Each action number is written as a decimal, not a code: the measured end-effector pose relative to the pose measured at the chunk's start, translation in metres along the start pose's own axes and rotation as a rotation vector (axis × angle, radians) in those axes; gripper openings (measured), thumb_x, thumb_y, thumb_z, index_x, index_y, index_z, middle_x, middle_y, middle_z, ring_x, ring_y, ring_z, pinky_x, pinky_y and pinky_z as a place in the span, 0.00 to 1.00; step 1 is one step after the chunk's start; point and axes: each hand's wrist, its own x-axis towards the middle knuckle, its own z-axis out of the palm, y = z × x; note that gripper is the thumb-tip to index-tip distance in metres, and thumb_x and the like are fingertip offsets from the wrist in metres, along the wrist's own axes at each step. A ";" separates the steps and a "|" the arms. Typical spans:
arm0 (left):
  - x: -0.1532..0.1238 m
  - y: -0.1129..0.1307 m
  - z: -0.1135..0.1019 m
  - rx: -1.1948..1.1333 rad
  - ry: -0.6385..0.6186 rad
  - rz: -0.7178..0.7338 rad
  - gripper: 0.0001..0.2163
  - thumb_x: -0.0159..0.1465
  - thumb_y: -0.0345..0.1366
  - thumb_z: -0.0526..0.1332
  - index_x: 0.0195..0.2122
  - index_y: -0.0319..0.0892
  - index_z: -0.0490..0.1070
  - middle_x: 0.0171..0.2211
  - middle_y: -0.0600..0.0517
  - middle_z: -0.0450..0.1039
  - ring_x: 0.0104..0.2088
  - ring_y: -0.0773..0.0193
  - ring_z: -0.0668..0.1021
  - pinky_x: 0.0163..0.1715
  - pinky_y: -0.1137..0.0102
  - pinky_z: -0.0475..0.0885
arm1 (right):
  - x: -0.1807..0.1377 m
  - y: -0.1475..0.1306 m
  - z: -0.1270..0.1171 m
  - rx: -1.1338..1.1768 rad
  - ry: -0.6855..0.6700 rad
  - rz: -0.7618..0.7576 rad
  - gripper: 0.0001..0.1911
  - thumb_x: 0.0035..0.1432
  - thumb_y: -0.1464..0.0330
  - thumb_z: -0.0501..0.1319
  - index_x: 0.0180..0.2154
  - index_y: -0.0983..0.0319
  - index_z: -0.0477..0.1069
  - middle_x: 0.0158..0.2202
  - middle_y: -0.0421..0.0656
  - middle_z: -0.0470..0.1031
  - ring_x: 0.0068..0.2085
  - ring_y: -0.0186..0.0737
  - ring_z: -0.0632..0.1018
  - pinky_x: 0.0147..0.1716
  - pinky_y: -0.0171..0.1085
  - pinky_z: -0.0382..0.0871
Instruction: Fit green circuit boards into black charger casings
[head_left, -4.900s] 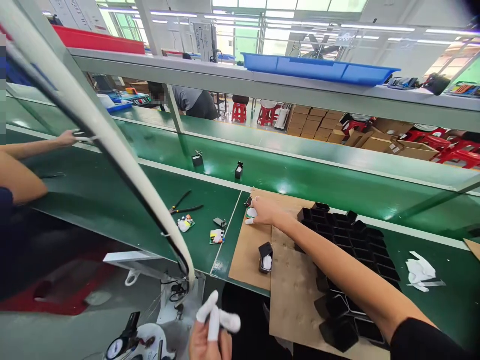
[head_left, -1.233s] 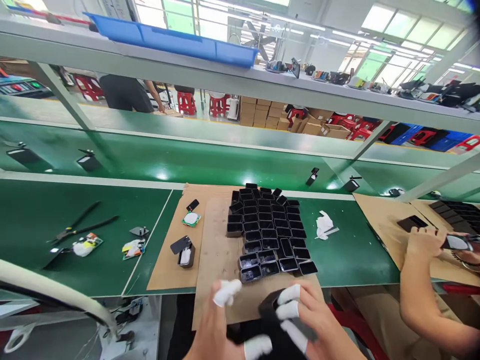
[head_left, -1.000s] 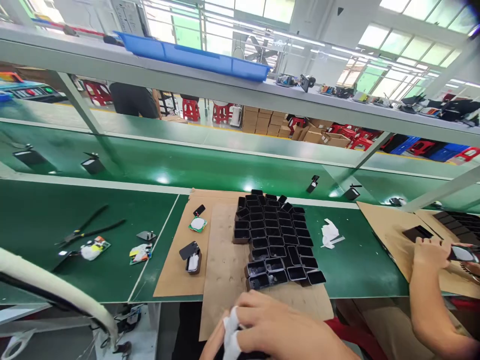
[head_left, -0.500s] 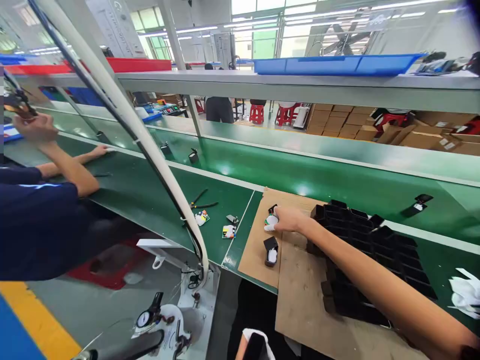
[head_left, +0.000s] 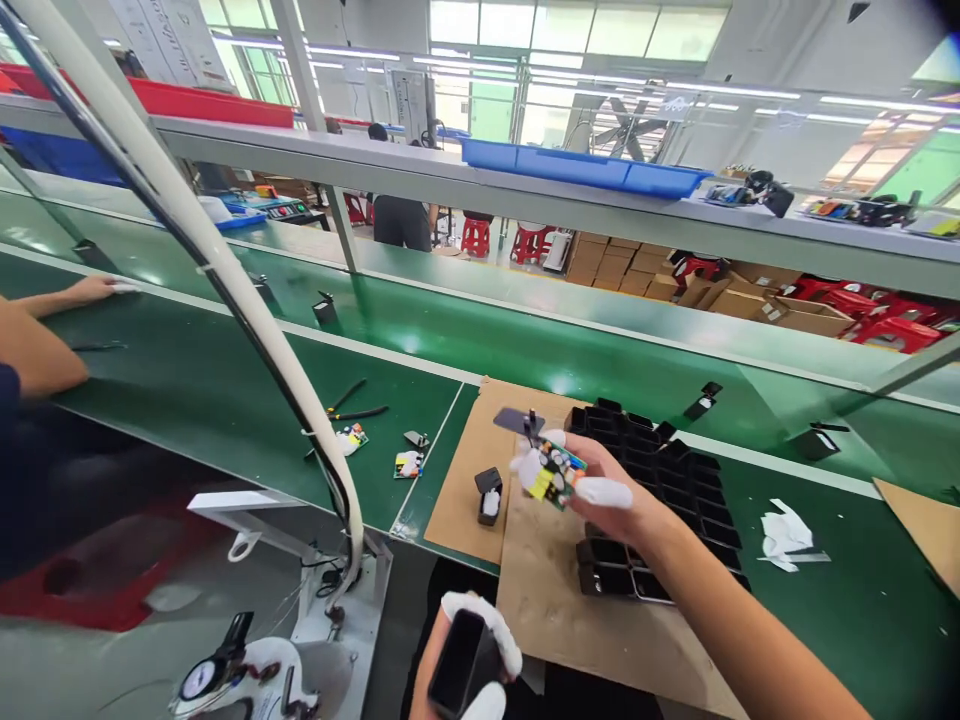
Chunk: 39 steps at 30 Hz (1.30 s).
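Green belt (head_left: 225,370): glossy, smooth, runs the whole width of the bench.
Cardboard sheets (head_left: 555,590): flat brown, kinda rough, lying on the belt.
Black casings (head_left: 660,480): boxy open shells packed in a block on the cardboard.
Right hand (head_left: 600,490): white finger cots, pinching a small circuit board (head_left: 551,475) just above the cardboard.
Left hand (head_left: 465,665): wrapped round a smooth black casing (head_left: 454,665), low near the bench edge.

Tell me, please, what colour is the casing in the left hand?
Black, seen in the head view: casing, left hand.
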 end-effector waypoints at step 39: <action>-0.004 0.017 0.111 0.180 0.037 0.291 0.10 0.67 0.32 0.76 0.46 0.49 0.79 0.37 0.55 0.85 0.35 0.63 0.87 0.40 0.72 0.84 | -0.174 0.071 0.030 0.385 0.507 -0.138 0.43 0.27 0.42 0.91 0.44 0.51 0.84 0.44 0.49 0.81 0.52 0.65 0.83 0.51 0.57 0.82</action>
